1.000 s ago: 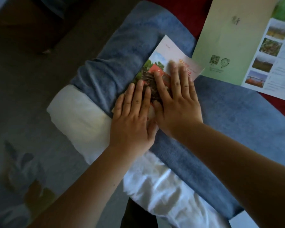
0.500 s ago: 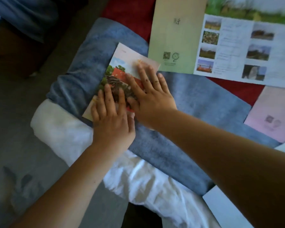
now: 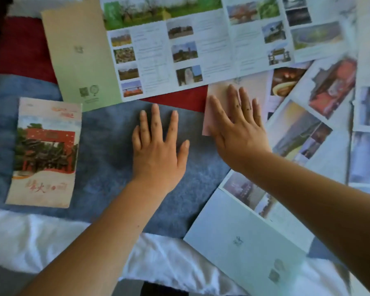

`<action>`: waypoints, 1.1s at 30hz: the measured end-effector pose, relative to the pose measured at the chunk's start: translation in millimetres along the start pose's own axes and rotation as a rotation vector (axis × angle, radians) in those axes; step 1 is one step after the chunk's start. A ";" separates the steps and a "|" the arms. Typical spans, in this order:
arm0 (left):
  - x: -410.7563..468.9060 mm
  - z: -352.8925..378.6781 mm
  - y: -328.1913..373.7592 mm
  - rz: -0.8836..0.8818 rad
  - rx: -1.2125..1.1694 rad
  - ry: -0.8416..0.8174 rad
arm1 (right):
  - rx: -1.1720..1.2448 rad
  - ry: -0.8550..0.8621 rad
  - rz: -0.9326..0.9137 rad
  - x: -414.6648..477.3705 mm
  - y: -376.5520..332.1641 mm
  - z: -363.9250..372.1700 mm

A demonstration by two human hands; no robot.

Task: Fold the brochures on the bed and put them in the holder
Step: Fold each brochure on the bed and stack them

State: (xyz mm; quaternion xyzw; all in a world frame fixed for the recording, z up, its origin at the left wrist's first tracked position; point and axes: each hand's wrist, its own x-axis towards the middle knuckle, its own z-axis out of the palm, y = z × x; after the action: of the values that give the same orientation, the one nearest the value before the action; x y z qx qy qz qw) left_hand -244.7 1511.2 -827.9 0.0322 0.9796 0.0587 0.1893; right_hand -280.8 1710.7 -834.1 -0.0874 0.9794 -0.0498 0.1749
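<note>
A folded brochure (image 3: 44, 152) with a red gate picture lies alone on the blue-grey blanket (image 3: 107, 150) at the left. My left hand (image 3: 158, 144) lies flat on the blanket, fingers spread, holding nothing. My right hand (image 3: 237, 124) rests flat with straight fingers on the corner of a pink unfolded brochure (image 3: 214, 97). A long unfolded brochure (image 3: 179, 45) with a green panel and photos lies across the top. No holder is in view.
Several more unfolded brochures (image 3: 320, 116) overlap at the right. A pale blue one (image 3: 244, 238) lies near the front right edge. A red cover (image 3: 19, 43) shows under the papers, and white bedding (image 3: 41, 238) hangs along the near edge.
Both hands have left the folded brochure and moved right. My left hand now rests on the bare blanket and my right hand on the pink brochure. The camera has turned right.
</note>
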 end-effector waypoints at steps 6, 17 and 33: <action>8.3 8.0 72.5 0.081 0.015 -0.019 | 0.056 0.042 0.157 -47.2 68.6 11.1; -76.0 69.4 171.5 0.308 0.085 -0.003 | 0.116 0.134 0.099 -87.8 111.9 25.0; -51.9 71.3 131.9 0.413 0.160 0.079 | 0.084 0.223 0.089 -87.8 115.0 34.4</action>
State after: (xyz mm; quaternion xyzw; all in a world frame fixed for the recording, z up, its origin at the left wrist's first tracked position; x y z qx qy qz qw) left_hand -164.6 1644.8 -857.8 0.2448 0.9604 0.0195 0.1318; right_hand -205.3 1837.6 -851.7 -0.0304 0.9927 -0.0924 0.0707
